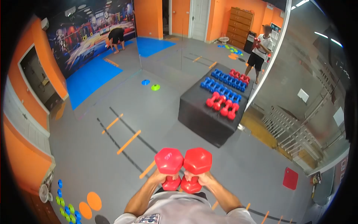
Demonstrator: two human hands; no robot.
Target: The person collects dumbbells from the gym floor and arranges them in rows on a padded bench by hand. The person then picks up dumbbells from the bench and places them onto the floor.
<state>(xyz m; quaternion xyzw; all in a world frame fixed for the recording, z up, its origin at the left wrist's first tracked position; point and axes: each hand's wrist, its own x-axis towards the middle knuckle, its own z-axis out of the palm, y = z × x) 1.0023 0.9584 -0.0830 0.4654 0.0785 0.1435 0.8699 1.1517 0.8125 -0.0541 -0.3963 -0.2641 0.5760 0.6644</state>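
Observation:
My left hand [163, 177] is wrapped round the handle of a red hexagonal dumbbell [169, 160]. In the same way my right hand [197, 177] grips a second red dumbbell [198, 160]. Both dumbbells are held upright in front of my chest, side by side, their upper heads close together or touching. Their lower heads show just beneath my fists. Part of the fingers is hidden behind the handles.
Ahead to the right, a black padded box [197, 115] bears red dumbbells [225, 106] and blue dumbbells [220, 90]. A mirror [164, 56] reflects the room. Floor ladder markings [129, 142], disc cones [155, 87] and a blue mat [95, 82] lie about. A person [116, 35] bends over far left.

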